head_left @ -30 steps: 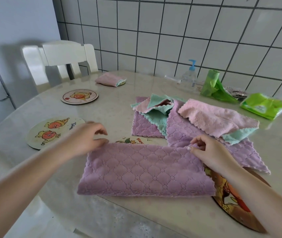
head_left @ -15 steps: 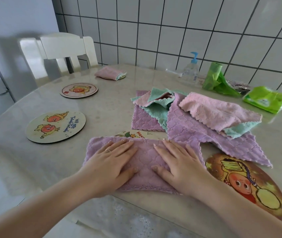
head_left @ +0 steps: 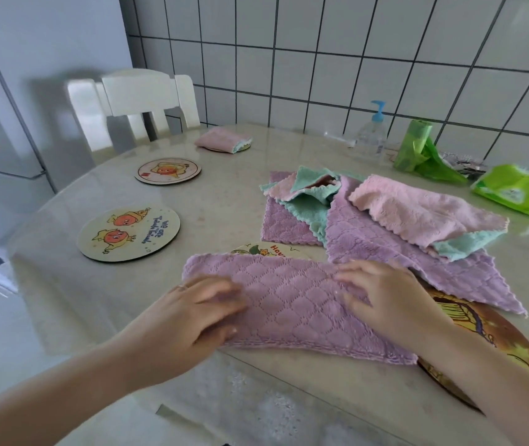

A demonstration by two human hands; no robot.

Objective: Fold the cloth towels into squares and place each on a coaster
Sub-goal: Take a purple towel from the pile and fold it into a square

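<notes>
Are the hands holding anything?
Nothing is gripped. The left hand and right hand lie flat on the folded purple towel, near its two ends.

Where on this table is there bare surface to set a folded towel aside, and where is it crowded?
Bare table lies between the two left coasters and the towel pile, and left of the left hand. The right side is crowded: pile, green packet, pump bottle.

Lighting: bright, soft daylight; glossy bench (head_left: 231, 201) carries pale sheen and reflections at left. Shadows: chair (head_left: 134, 101) casts a soft grey one on the wall. Blur: left hand (head_left: 192, 313) fingers smeared. Distortion: wide-angle bowing of wall tile lines toward edges
</notes>
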